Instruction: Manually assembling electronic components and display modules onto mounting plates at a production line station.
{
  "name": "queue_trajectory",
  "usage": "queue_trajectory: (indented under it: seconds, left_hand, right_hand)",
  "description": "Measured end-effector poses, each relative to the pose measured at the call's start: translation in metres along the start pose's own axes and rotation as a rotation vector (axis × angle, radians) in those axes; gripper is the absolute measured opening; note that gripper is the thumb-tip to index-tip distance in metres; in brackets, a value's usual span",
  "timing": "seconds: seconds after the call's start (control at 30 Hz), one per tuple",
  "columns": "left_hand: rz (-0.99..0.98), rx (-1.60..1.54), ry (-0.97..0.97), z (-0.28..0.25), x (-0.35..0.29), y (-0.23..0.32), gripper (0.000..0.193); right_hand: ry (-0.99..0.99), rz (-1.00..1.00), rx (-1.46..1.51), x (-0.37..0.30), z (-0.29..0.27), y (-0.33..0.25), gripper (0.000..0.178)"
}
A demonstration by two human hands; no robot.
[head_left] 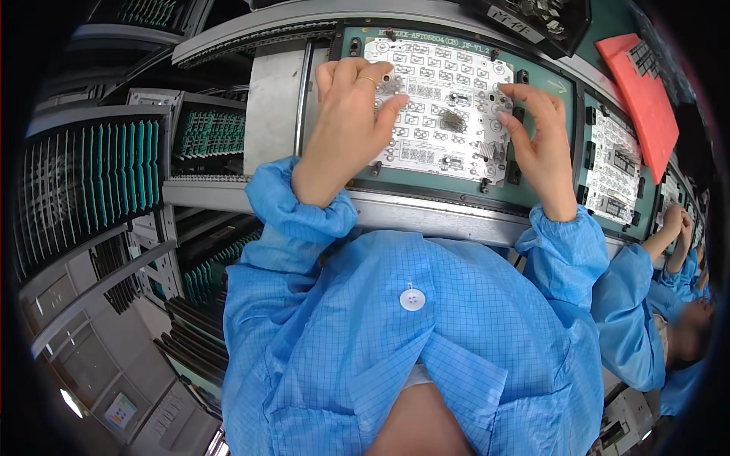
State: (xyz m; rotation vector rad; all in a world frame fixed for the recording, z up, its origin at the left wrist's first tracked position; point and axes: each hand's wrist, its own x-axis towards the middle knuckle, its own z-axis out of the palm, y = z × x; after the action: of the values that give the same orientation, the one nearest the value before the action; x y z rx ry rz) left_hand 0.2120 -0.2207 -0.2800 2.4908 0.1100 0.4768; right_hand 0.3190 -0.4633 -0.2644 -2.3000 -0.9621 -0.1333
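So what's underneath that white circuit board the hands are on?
The white circuit board lies in a dark green carrier tray on a grey conveyor rail. The left hand covers the board's left edge, and what sits beneath the board itself is hidden.

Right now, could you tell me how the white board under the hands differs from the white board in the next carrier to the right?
The white board under the hands lies near the middle, broad and fully in view, with the left hand and right hand on it. The next board to the right looks narrower, tilted near the rim, and no hand touches it. Both sit in green carriers.
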Motion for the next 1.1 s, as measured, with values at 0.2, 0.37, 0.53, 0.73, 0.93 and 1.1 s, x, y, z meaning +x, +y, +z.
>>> queue_trajectory:
  seconds: [0.2,0.37,0.53,0.73,0.93,1.1]
  left_hand:
    - [0.203,-0.14,-0.138,0.019,0.0,0.026,0.037]
    - [0.245,-0.185,-0.089,0.034,0.006,0.024,0.025]
    - [-0.034,-0.502,-0.164,0.021,0.003,0.033,0.017]
    - [-0.364,-1.024,-0.302,0.01,-0.003,0.043,0.02]
    - [-0.413,-1.146,-0.319,0.013,-0.005,0.045,0.019]
    - [-0.612,-1.445,-0.422,0.013,-0.003,0.049,0.026]
  right_hand:
    - [0.002,0.06,0.07,0.0,-0.01,-0.011,0.025]
    - [-0.028,0.046,0.168,-0.006,-0.011,-0.019,0.023]
    - [-0.092,0.101,0.373,-0.009,-0.009,-0.022,0.024]
    - [-0.059,-0.003,0.463,-0.007,-0.004,-0.031,0.019]
    - [0.003,-0.145,0.4,-0.004,0.002,-0.032,0.02]
    - [0.084,-0.273,0.328,-0.003,0.007,-0.031,0.023]
